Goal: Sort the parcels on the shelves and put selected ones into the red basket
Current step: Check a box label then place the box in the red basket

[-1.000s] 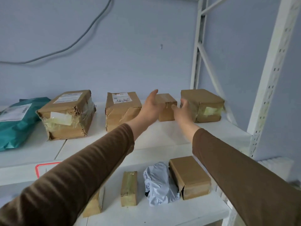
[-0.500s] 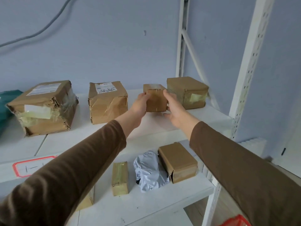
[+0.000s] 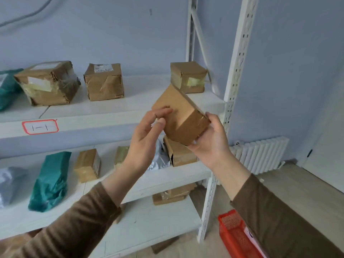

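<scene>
A small brown cardboard parcel (image 3: pixel 183 116) is held tilted in the air in front of the shelves. My right hand (image 3: pixel 211 140) cups it from below and from the right. My left hand (image 3: pixel 147 138) touches its left face with the fingertips, fingers loosely bent. The red basket (image 3: pixel 235 233) stands on the floor at the lower right, partly hidden by my right sleeve. Three taped brown boxes remain on the top shelf (image 3: pixel 130 105): a large one (image 3: pixel 47 83), a middle one (image 3: pixel 104 81) and a right one (image 3: pixel 188 77).
A teal bag (image 3: pixel 50 181), small brown boxes (image 3: pixel 87 165) and a grey bag (image 3: pixel 9 183) lie on the middle shelf. More boxes (image 3: pixel 173 195) sit lower down. A white upright post (image 3: pixel 234 75) stands beside my right hand; a radiator (image 3: pixel 260 155) lines the wall.
Both hands lifted the small brown parcel off the top shelf and drew it toward me, tilting it. My view dropped, showing the lower shelves and the red basket.
</scene>
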